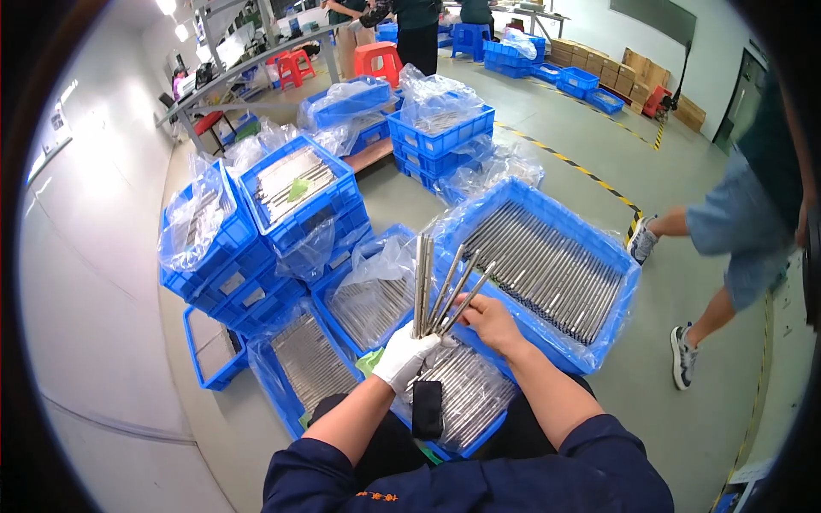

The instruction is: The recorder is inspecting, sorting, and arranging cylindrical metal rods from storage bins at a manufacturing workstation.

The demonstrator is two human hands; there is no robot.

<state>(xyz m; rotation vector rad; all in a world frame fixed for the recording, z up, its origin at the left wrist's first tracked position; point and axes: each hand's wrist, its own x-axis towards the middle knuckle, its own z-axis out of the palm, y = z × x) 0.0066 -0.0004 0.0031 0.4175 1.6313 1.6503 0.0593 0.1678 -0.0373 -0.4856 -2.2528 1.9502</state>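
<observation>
Fingers (421,344) of the left hand (405,355), in a white glove, are wrapped tight around the lower ends of a bundle of metal rods (425,286), which stands nearly upright above the person's lap. Right hand (489,320), bare, comes in beside it, its fingers (466,304) pinched together on one rod that fans out to the right with a couple of others. Both forearms come up from dark blue sleeves (590,466) at the bottom edge.

Under the hands sits a blue crate (469,440) lined with clear plastic and full of rods lying flat; a black phone-like slab (427,409) lies on top of them. Just left is another crate of rods (304,363), and beyond the hands a third one (369,308). To the right, on the grey floor (667,325), a big blue crate (547,265) holds a long row of rods side by side. Further back on the left, more blue crates are stacked (256,231), some draped in plastic bags.

At the right edge another person (727,248) in shorts and sneakers stands on the floor, well apart from the crates. Red stools (378,58) and cardboard boxes (624,68) are in the far background.
</observation>
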